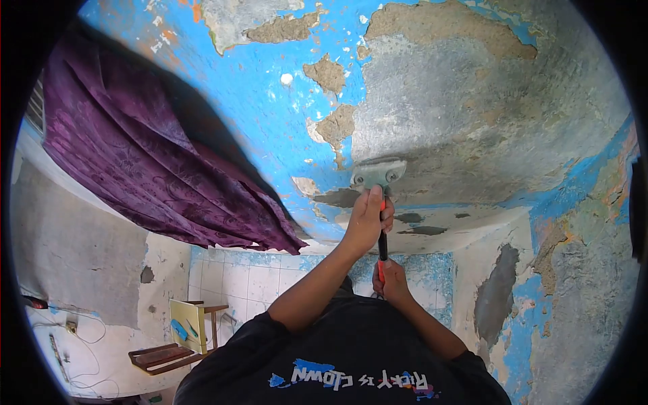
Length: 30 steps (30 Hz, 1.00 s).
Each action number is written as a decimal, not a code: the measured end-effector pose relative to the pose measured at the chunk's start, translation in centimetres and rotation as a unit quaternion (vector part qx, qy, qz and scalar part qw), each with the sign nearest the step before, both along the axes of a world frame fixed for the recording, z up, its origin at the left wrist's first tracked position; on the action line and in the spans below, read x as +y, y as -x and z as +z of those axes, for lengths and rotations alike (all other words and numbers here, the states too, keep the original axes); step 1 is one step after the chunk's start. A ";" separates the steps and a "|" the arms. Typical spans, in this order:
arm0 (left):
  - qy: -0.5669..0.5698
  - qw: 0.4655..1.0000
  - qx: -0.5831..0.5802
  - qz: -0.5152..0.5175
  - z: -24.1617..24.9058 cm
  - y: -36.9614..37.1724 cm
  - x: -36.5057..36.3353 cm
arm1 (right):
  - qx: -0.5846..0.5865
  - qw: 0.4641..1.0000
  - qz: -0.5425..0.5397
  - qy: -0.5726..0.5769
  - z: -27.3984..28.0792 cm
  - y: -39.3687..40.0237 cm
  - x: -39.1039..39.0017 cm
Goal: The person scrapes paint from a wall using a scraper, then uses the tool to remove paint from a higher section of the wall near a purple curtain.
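Note:
A long-handled scraper (383, 244) with a red and black handle runs up the middle of the view. Its wide, dusty head (379, 175), fixed with two bolts, lies against the wall (432, 101), at the border of bare grey plaster and blue paint. My left hand (370, 214) is closed round the handle just below the head. Lower down, near my body, my right hand (391, 281) grips the red end of the handle. The fingers of both hands are partly hidden.
A purple curtain (155, 155) hangs at the left. Below it stands a wooden chair (165, 354) with a yellowish board (187, 324) and a blue item on it. Cables (88, 344) lie at the lower left. White floor tiles (233, 278) show behind my arms.

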<state>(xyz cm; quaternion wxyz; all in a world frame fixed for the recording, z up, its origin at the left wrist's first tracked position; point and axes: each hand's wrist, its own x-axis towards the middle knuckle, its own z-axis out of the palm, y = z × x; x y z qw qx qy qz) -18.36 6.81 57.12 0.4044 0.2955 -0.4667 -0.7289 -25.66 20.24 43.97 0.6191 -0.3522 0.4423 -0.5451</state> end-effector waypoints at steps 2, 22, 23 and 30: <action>0.022 1.000 -0.001 -0.021 0.0 -0.1 -0.6 | 0.000 1.000 -0.010 0.006 1.4 -0.2 -0.3; -0.007 1.000 0.008 -0.002 -0.1 -0.7 0.1 | 0.053 0.998 -0.026 -0.003 2.2 -0.7 0.7; -0.006 1.000 0.010 -0.003 -0.2 -0.8 0.0 | 0.053 0.998 -0.029 -0.005 2.3 -0.6 0.5; 0.011 1.000 -0.010 -0.006 0.8 -0.8 -0.3 | 0.044 0.998 -0.033 -0.017 3.4 -1.0 0.8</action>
